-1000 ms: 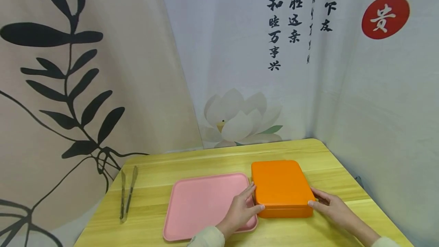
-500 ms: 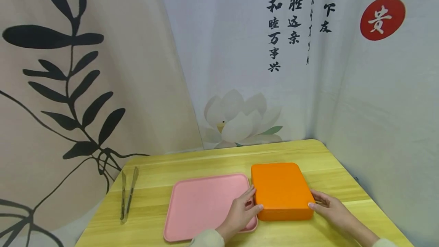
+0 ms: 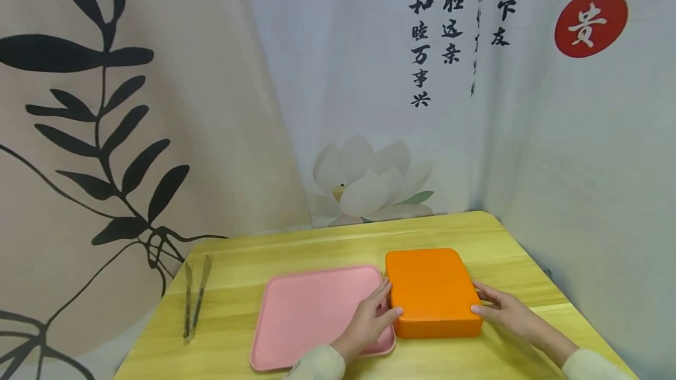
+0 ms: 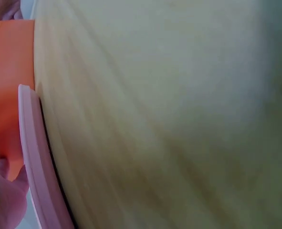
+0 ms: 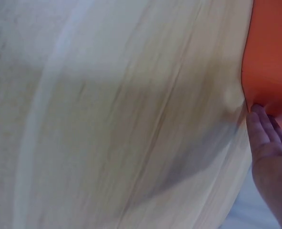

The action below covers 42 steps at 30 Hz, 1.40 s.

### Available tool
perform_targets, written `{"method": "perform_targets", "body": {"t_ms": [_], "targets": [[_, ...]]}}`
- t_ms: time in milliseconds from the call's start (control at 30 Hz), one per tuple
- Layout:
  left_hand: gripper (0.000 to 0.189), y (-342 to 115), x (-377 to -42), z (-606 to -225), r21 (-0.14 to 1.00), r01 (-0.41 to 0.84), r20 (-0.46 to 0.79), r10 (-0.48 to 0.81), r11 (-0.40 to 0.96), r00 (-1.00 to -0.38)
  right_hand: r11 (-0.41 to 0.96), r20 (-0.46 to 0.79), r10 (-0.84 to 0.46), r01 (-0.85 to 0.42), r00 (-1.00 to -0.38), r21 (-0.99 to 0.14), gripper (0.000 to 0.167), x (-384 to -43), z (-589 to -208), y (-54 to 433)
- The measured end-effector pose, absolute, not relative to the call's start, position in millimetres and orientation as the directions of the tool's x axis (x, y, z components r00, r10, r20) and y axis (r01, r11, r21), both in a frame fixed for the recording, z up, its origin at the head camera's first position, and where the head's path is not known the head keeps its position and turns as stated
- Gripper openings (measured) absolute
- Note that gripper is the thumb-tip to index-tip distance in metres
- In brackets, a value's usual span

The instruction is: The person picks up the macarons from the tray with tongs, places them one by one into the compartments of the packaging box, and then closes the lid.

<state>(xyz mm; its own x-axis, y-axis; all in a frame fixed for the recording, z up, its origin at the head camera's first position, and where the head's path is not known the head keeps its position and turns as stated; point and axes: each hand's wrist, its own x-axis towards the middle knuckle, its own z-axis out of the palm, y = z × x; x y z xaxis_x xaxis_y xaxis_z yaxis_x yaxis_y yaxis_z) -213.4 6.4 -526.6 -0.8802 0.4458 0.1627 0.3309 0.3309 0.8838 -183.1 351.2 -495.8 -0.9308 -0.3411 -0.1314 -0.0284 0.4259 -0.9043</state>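
An orange lidded box (image 3: 433, 286) stands on the table between my two hands. Against its left side, my left hand (image 3: 367, 324) rests straight fingers, with the thumb at the front left corner. Part of that hand lies over the right edge of a pink tray (image 3: 306, 321). On the box's other side is my right hand (image 3: 509, 312), its fingertips touching the wall and its thumb by the front right corner. In the right wrist view, the extended fingers (image 5: 262, 131) meet the orange wall. The left wrist view shows the tray's pink rim (image 4: 36, 152) beside the box.
A pair of metal tongs (image 3: 195, 301) lies at the table's left side. The wood-grain table (image 3: 253, 251) ends at a printed cloth backdrop (image 3: 369, 92) behind and a pale cloth on the right.
The box's top face appears slightly lower than a second ago, and its front face shorter. My right thumb has shifted slightly left and up. Tray and tongs stay put.
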Motion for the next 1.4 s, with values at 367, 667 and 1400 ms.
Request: {"method": "perform_targets", "body": {"t_ms": [367, 667, 1400], "targets": [[0.072, 8, -219, -522, 0.889, 0.307, 0.141, 0.435, 0.339, -0.889, 0.46, -0.196, -0.378, 0.0, -0.905, -0.888, 0.075, -193, -488, 358], [0.075, 7, -261, -500, 0.881, 0.254, 0.084, 0.397, 0.399, -0.914, 0.551, -0.113, -0.283, -0.065, -0.952, -0.832, 0.081, -228, -474, 345], [0.078, 10, -267, -518, 0.885, 0.2, -0.03, 0.48, 0.42, -0.877, 0.583, -0.19, -0.268, -0.002, -0.945, -0.812, 0.089, -240, -493, 344]]}}
